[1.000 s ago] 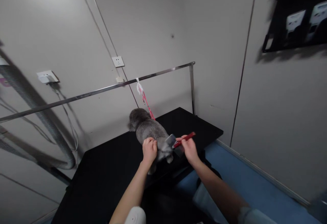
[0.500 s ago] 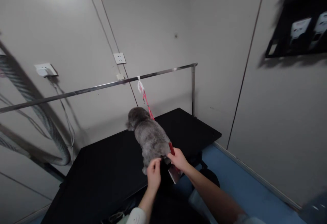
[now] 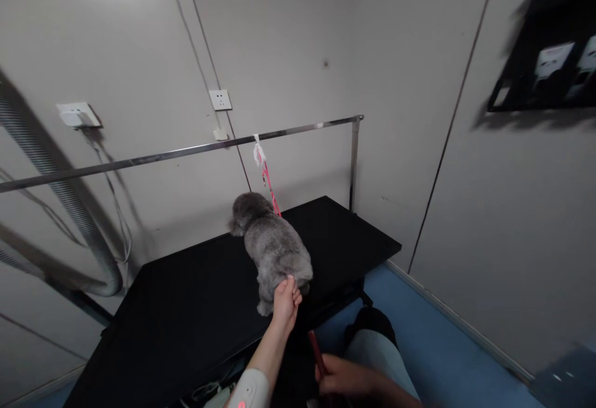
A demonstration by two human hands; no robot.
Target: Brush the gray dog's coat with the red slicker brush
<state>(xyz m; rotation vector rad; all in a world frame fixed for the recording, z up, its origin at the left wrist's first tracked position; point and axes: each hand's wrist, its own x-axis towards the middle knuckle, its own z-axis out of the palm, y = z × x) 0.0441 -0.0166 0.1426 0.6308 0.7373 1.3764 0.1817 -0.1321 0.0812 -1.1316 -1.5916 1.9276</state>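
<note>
A grey, curly-coated dog [image 3: 274, 243] stands on the black grooming table [image 3: 195, 299] with its rear toward me and its head turned left. My left hand [image 3: 287, 302] is closed at the dog's rump, its fingers curled round the tail, which they mostly hide. Lower down, off the table's front edge, my right hand [image 3: 342, 376] grips the red handle of a slicker brush [image 3: 316, 353]. The brush's head is dark and hard to see there. A pink leash [image 3: 270, 187] runs from the dog up to the metal rail.
The metal rail [image 3: 186, 151] spans above the table, on a post [image 3: 354, 166] at right. Ribbed hoses [image 3: 79, 215] and cords hang at the left wall. A black rack [image 3: 535, 82] is on the right wall. My knee [image 3: 377, 349] is below the table edge.
My right hand has drawn the brush away from the dog's rear, down toward me. My left hand has moved slightly up and right onto the tail. The dog stays in place.
</note>
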